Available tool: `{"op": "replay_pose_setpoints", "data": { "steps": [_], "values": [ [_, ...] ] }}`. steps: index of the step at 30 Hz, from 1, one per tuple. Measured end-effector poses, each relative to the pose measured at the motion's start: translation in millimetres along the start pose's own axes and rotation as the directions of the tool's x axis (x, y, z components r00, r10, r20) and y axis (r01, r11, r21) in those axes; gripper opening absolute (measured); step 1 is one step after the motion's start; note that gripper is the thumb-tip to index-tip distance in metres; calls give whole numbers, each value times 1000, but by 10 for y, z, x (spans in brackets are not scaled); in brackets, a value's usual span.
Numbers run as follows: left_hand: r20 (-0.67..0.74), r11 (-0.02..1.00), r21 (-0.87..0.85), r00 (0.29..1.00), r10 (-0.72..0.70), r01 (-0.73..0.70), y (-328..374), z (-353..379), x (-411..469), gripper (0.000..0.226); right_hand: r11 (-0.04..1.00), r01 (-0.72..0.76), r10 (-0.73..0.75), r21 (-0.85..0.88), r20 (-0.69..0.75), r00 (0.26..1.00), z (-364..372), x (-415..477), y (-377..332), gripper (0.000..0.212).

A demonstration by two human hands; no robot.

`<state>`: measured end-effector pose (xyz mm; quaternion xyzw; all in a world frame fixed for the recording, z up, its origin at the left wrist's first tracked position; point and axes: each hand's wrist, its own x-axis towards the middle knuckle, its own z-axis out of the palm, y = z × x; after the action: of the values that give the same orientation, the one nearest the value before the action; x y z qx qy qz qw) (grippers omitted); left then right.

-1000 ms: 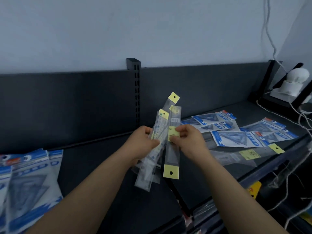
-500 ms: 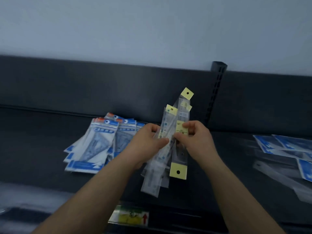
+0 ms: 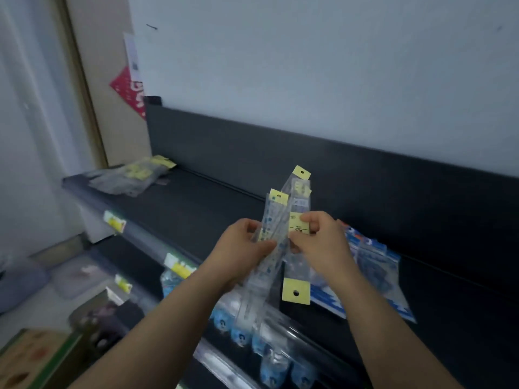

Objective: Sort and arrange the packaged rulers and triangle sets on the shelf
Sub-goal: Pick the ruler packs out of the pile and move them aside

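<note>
Clear-sleeved rulers (image 3: 273, 220), pinched by your left hand (image 3: 238, 251) and right hand (image 3: 323, 242), sit splayed; square their yellow tabs (image 3: 296, 293) before shelving

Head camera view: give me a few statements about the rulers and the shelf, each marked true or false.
1. The left hand and the right hand both grip the packaged rulers. True.
2. Blue triangle set packs lie on the shelf, to the right of the hands. True.
3. The packaged rulers lie flat on the shelf. False: they are held up above it, fanned out.
4. The pile at the far left end of the shelf is blue. False: that pile of packs is clear or grey with yellow labels.
5. The packaged rulers carry yellow tabs with a punched hole. True.
</note>
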<state>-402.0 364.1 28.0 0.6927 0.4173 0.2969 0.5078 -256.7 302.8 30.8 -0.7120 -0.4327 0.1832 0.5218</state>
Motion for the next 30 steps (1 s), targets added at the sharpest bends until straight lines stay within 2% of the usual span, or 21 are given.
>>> {"op": "replay_pose_setpoints", "data": {
  "steps": [5,12,20,25,30],
  "values": [
    [-162,999,31,986,-35,41,-302,-1019,159,43,999,30,-32,18,91,995,1118,234,-406,30],
    [-263,992,-21,957,-126,125,-723,-2132,425,35,999,-8,-1,45,176,984,2435,576,-723,27],
    [-330,985,-49,928,-172,165,-1103,-2834,1092,35,998,-56,52,12,233,971,3367,1257,-775,25],
    [-362,990,23,924,-122,140,-1208,-3137,1768,52,997,-68,59,31,234,970,3759,1882,-833,28],
    [-372,989,72,923,-94,130,-1231,-3403,2413,42,996,-88,84,14,209,974,4084,2497,-847,26]
  ]
}}
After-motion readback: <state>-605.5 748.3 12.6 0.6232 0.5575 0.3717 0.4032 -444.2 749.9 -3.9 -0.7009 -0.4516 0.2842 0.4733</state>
